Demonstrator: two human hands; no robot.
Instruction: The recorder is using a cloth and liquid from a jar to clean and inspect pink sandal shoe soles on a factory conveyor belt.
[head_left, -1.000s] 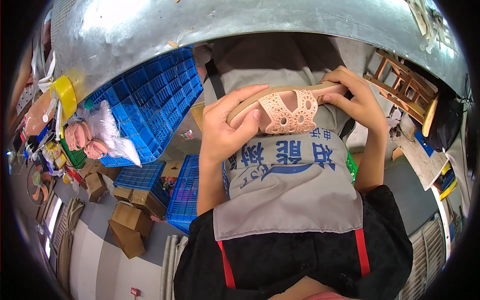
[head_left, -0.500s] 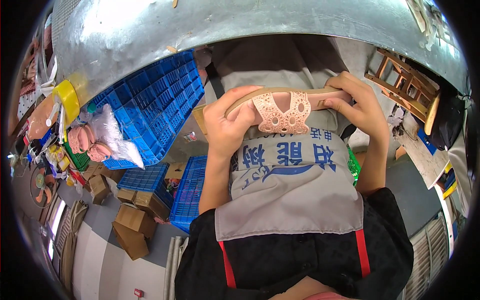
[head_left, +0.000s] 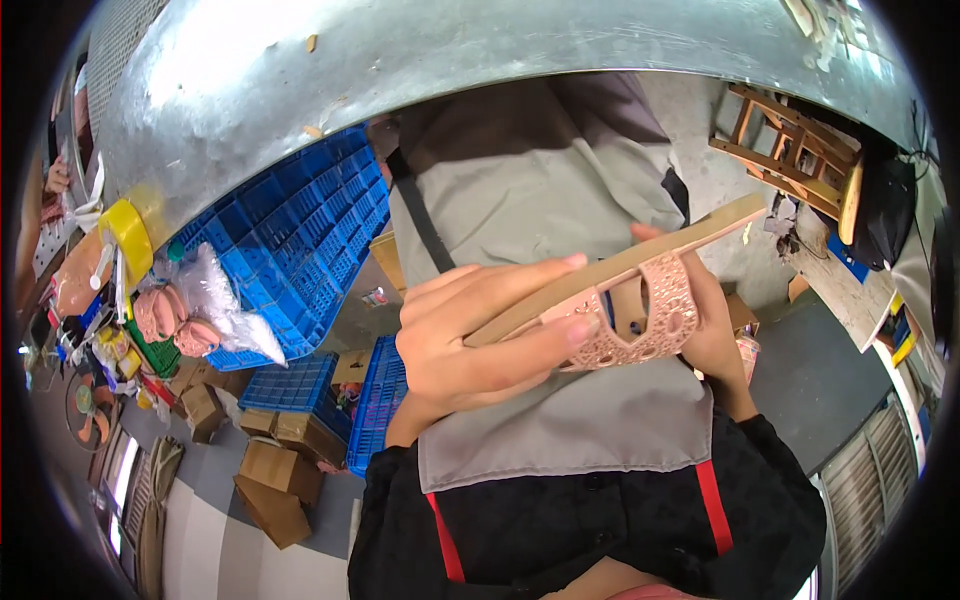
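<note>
A pink slide sandal (head_left: pixel 640 350) with a tan sole and a wide, cut-out strap dotted with shiny studs is held in front of my apron. It tilts, its right end higher than its left. My left hand (head_left: pixel 475 335) grips the left end, fingers along the sole and thumb over the strap's edge. Behind the strap, my right hand (head_left: pixel 712 330) holds the sandal from the far right side. Most of its fingers are hidden by the sandal; one fingertip shows above the sole's edge. The grey apron (head_left: pixel 540 190) lies beneath both hands.
A metal worktable (head_left: pixel 420 50) curves across the top. Blue crates (head_left: pixel 290 240) stand at left, beside a pair of pink sandals (head_left: pixel 160 312), clear plastic wrap (head_left: pixel 225 305) and a yellow tape roll (head_left: pixel 127 240). Cardboard boxes (head_left: pixel 275 490) lie lower left; a wooden stool (head_left: pixel 790 150) is at right.
The sandal has gone from nearly level to tilted, and sits lower and nearer my body. My right hand moved from its right end to behind the strap; my left hand turned, its back now showing.
</note>
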